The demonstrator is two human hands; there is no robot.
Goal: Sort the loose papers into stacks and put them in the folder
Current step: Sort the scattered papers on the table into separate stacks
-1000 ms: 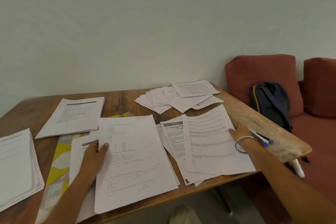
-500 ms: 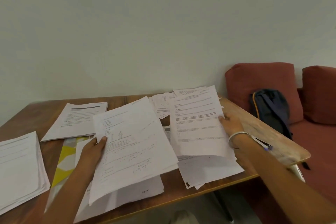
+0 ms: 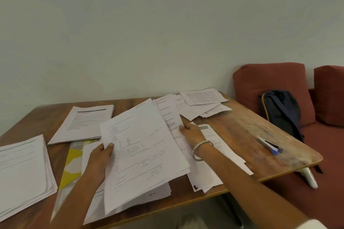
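At the far left of the brown wooden surface lies a squared white paper stack; the yellow-and-white patterned folder lies just left of the left hand, long axis running away from the person (mostly buried under sheets), so that hand is nearer it. The left hand pinches the lifted handwritten white sheets at their left edge. The right hand grips a printed white sheet, tucking it behind them.

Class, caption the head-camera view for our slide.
Left hand and right hand lift white printed sheets above the brown wooden table.
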